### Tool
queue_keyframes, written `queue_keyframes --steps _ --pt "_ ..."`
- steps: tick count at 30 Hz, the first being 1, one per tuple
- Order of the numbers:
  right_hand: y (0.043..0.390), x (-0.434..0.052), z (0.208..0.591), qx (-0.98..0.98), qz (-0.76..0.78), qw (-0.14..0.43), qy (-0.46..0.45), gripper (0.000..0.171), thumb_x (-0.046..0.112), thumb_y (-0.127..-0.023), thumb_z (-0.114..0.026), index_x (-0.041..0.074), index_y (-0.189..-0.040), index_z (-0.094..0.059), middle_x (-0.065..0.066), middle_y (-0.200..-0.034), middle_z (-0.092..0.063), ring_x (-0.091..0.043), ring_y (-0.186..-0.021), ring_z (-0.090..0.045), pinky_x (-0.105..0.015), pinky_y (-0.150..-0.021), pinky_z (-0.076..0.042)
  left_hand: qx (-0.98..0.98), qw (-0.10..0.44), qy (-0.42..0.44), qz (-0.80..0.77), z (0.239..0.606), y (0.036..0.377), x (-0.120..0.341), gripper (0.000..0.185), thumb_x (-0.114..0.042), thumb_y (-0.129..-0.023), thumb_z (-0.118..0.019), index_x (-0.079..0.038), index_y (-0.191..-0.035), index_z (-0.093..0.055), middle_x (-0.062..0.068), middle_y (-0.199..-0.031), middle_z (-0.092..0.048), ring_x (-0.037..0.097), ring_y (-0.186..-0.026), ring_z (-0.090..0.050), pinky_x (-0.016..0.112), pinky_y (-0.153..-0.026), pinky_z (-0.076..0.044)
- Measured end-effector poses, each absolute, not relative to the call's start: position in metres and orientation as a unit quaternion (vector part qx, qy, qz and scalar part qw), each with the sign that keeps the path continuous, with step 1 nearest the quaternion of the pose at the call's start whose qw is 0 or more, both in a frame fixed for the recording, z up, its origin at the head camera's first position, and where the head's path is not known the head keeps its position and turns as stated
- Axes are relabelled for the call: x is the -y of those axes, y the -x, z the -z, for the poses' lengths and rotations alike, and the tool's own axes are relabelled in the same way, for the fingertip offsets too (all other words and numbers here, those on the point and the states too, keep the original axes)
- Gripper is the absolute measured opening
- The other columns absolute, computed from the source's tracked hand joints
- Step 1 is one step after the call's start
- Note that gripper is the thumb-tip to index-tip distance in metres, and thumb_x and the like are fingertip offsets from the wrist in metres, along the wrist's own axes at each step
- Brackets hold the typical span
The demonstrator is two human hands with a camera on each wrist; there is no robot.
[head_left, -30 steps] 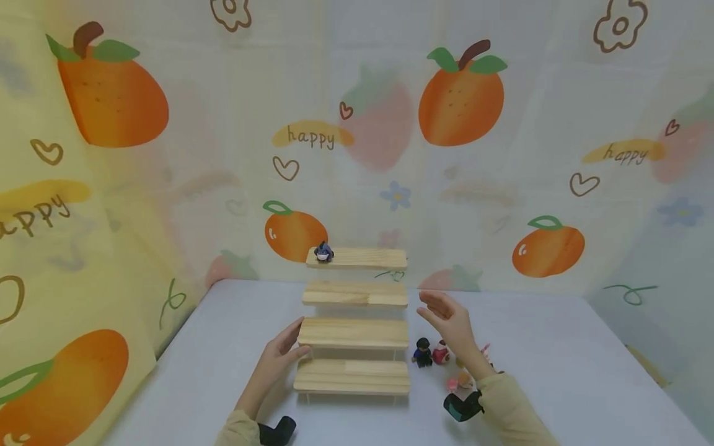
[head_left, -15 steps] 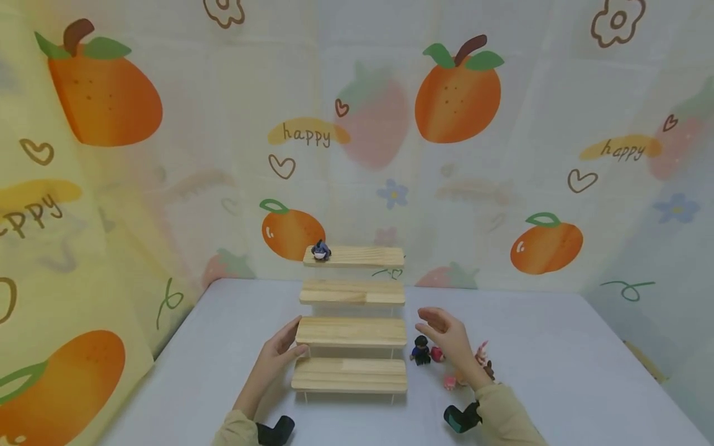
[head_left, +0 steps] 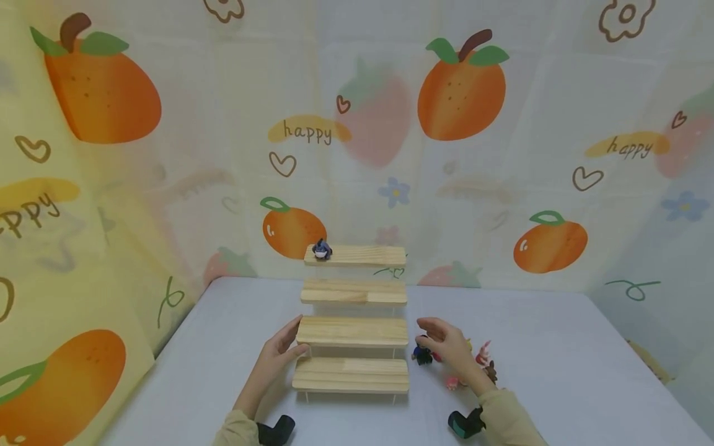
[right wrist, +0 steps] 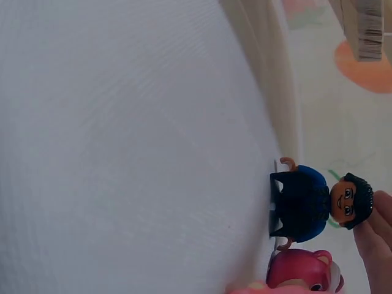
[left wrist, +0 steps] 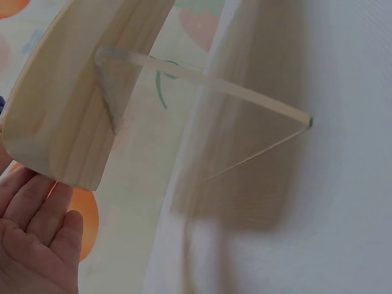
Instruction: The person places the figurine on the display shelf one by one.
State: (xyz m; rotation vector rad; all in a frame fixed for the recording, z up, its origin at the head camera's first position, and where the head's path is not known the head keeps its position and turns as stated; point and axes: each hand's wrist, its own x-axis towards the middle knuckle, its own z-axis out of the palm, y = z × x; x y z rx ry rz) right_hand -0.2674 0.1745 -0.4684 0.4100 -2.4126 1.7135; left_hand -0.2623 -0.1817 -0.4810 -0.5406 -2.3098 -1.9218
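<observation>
Right wrist view shows fingertips (right wrist: 373,226) just touching the dark-haired figure (right wrist: 312,202) standing on the bench beside the stepped shelf (head_left: 351,331), nothing clamped yet: pinch its head squarely while the flat left hand (head_left: 277,356) steadies the shelf end

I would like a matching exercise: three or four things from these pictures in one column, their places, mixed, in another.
Things:
1. grey figure
2. left hand
3. dark-haired figure
4. right hand

Places:
a. over the dark-haired figure
b. on the top step
c. at the shelf's left edge
d. on the table, right of the shelf

Pairs: 1-b, 2-c, 3-d, 4-a
</observation>
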Motion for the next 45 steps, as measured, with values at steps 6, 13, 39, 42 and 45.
queue_keyframes --steps 6,13,39,42,45 --pt "0.269 -0.175 0.473 0.82 -0.547 0.058 -0.156 0.039 0.002 -0.08 -0.066 -0.007 -0.115 -0.054 -0.021 -0.117 -0.054 -0.034 -0.112 -0.047 -0.039 -0.094 -0.038 0.756 0.049 0.183 0.626 0.48 0.263 0.184 0.064 -0.013 -0.083 -0.064 0.003 -0.136 -0.031 0.017 -0.14 -0.028 0.028 -0.126 -0.028 0.031 -0.102 -0.022" --pt "0.271 -0.175 0.474 0.848 -0.498 0.051 -0.177 0.039 -0.002 -0.08 -0.065 -0.008 -0.117 -0.053 -0.024 -0.119 -0.051 -0.038 -0.112 -0.045 -0.042 -0.092 -0.039 0.753 0.059 0.184 0.63 0.484 0.263 0.185 0.063 -0.008 -0.083 -0.063 0.005 -0.135 -0.031 0.019 -0.139 -0.028 0.032 -0.126 -0.027 0.023 -0.1 -0.024" --pt "0.27 -0.173 0.474 0.917 -0.344 0.079 -0.185 0.036 -0.012 -0.073 -0.065 -0.007 -0.108 -0.059 -0.018 -0.101 -0.061 -0.021 -0.079 -0.055 -0.037 -0.068 -0.05 0.755 0.043 0.151 0.637 0.47 0.257 0.179 0.063 -0.008 -0.081 -0.066 0.004 -0.134 -0.034 0.017 -0.138 -0.032 0.029 -0.127 -0.026 0.032 -0.103 -0.021" --pt "0.27 -0.171 0.474 0.916 -0.345 0.082 -0.186 0.033 -0.013 -0.074 -0.064 -0.007 -0.106 -0.06 -0.019 -0.1 -0.061 -0.027 -0.087 -0.057 -0.041 -0.074 -0.05 0.76 0.044 0.143 0.633 0.475 0.259 0.18 0.065 -0.015 -0.08 -0.067 0.001 -0.135 -0.035 0.012 -0.139 -0.033 0.024 -0.127 -0.028 0.029 -0.103 -0.022" --pt "0.27 -0.169 0.476 0.917 -0.348 0.084 -0.175 0.032 -0.014 -0.073 -0.063 -0.007 -0.104 -0.061 -0.018 -0.099 -0.061 -0.031 -0.092 -0.057 -0.043 -0.078 -0.049 0.759 0.048 0.146 0.633 0.477 0.26 0.181 0.066 -0.016 -0.08 -0.067 0.001 -0.135 -0.035 0.013 -0.139 -0.033 0.026 -0.127 -0.028 0.033 -0.104 -0.022"
